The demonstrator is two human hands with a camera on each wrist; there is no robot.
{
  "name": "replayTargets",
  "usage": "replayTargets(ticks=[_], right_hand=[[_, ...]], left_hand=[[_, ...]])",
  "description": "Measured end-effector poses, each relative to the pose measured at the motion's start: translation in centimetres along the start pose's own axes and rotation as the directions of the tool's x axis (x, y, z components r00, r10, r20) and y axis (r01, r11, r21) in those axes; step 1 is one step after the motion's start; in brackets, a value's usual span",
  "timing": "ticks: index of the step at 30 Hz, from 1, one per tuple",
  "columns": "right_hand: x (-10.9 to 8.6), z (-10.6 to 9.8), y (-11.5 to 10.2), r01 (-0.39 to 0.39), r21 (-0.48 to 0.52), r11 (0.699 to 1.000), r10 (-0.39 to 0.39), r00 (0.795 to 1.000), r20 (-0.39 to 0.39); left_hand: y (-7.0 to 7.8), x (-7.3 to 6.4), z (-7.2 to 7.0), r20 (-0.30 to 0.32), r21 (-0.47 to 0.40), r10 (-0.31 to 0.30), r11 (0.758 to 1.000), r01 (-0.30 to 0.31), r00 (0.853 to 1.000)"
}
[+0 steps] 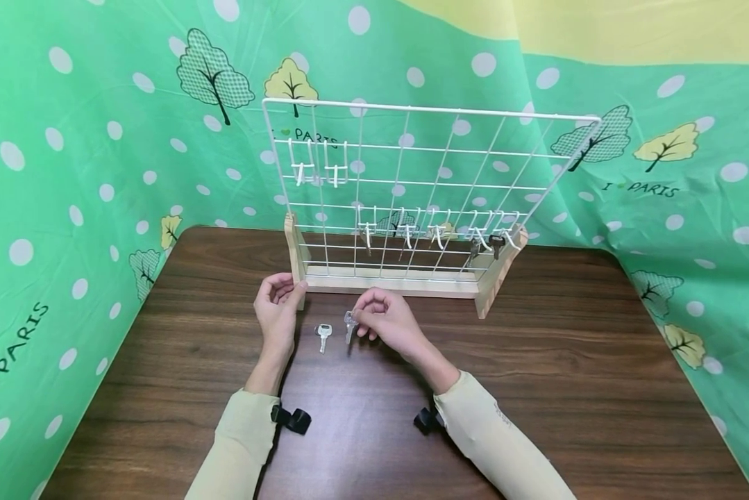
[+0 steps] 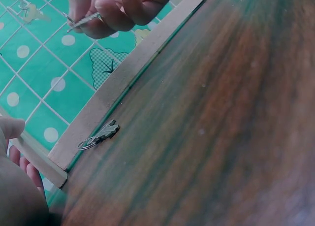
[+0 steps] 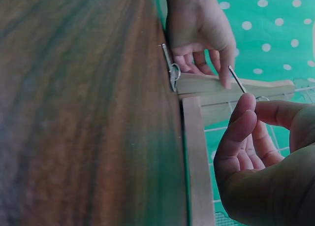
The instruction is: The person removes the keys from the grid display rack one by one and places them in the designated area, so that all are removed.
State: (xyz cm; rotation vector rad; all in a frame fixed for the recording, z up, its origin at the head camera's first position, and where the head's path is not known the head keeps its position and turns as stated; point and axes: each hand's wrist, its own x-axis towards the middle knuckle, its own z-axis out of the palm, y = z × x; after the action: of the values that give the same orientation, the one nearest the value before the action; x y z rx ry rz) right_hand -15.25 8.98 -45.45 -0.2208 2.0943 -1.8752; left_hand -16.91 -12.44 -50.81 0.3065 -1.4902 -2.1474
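Note:
My right hand [image 1: 386, 321] pinches a silver key [image 1: 350, 328] between thumb and fingertips, its blade pointing down above the table. In the right wrist view, that key [image 3: 237, 79] juts out past the thumb, with part of a ring behind it. A second silver key [image 1: 325, 337] with a ring lies on the table between the hands. At the left end of a white wire grid rack [image 1: 409, 109], my left hand [image 1: 277, 309] grips the wooden side support [image 1: 295, 246], thumb on one face and fingers on the other.
White hooks [image 1: 335, 173] hang at the grid's upper left, and several more line a lower row. Keys [image 1: 498, 245] hang from hooks at the right end. The rack's wooden base bar [image 1: 393, 283] stands on the dark wood table [image 1: 574, 389], before a green dotted curtain [image 1: 99, 173].

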Motion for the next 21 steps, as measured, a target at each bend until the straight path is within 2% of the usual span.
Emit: replayTargets(ticks=[11,21], right_hand=[[0.4,0.3,1.3,-0.021,-0.005,1.000,0.022,1.000,0.009],[0.7,0.3,2.4,-0.057,0.009,0.998,0.057,0.998,-0.020]], left_hand=[[0.0,0.0,0.0,-0.002,0.003,0.000,1.000,0.000,1.000],[0.1,0.0,0.0,-0.005,-0.004,-0.005,1.000,0.005,1.000]])
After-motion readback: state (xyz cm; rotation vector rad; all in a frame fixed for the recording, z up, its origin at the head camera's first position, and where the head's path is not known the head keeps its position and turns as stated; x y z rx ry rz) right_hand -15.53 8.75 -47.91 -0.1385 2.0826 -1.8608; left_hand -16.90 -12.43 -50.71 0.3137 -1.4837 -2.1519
